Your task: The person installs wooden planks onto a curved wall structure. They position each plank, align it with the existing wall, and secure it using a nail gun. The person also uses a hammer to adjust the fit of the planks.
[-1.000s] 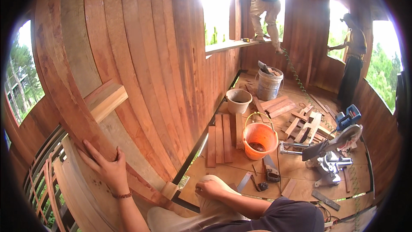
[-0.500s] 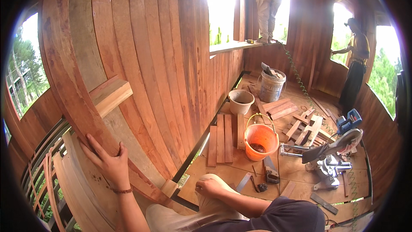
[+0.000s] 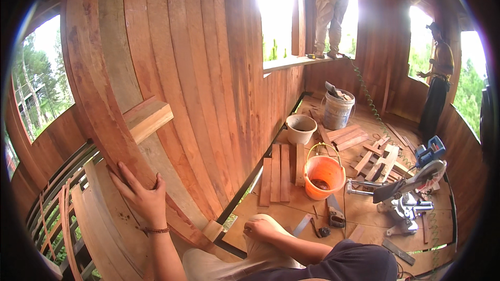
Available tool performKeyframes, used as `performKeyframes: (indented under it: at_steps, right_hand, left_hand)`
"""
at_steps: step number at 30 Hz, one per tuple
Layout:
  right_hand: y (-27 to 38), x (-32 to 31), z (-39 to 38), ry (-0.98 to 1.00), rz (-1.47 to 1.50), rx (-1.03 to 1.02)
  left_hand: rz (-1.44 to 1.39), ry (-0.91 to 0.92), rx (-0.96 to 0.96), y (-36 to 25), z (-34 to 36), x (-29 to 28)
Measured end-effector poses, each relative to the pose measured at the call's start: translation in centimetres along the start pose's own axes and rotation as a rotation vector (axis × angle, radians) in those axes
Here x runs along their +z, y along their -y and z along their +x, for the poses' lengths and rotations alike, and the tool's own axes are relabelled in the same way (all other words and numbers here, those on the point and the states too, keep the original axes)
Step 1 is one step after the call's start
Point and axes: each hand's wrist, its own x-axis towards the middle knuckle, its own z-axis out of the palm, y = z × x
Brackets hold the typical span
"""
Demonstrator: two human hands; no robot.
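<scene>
Board (image 3: 99,104) leans long and slanted in front of the plank wall (image 3: 203,73), lower end just beside the person's leg (image 3: 263,255), near the floor's (image 3: 289,212) left edge. Left hand (image 3: 138,195) lies spread on its lower part, fingers extended, thumb apart. Right hand (image 3: 260,229) rests on the knee, fingers curled; from where I stand, can't tell if fully closed. Block (image 3: 148,118) juts out beside the board. Orange bucket (image 3: 317,192) stands mid-floor, short planks (image 3: 275,177) to its left, handsaw (image 3: 337,218) nearer the knee. Grey pot (image 3: 300,136) and white bucket (image 3: 337,115) sit farther back, towards the floor's far left corner. Miter saw (image 3: 411,206) stands near the right edge, scraps (image 3: 377,161) behind it. One co-worker (image 3: 329,13) stands on a window sill, another (image 3: 440,80) by the right windows.
</scene>
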Motion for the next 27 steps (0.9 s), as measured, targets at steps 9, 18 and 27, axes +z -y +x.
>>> performKeyframes:
  at_steps: [9, 18, 27]
  right_hand:
    - [0.7, -0.6, -0.4, 0.008, -0.001, 0.035]
    - [0.2, -0.4, -0.4, -0.002, -0.004, 0.067]
    - [1.9, -0.8, 0.2, -0.006, 0.000, 0.064]
  left_hand:
    - [0.011, 0.017, -0.010, 0.1, -0.2, 0.0]
    - [-0.028, 0.033, 0.008, 0.4, -0.5, 0.7]
    - [-0.040, 0.059, -0.022, 0.9, -0.3, -0.5]
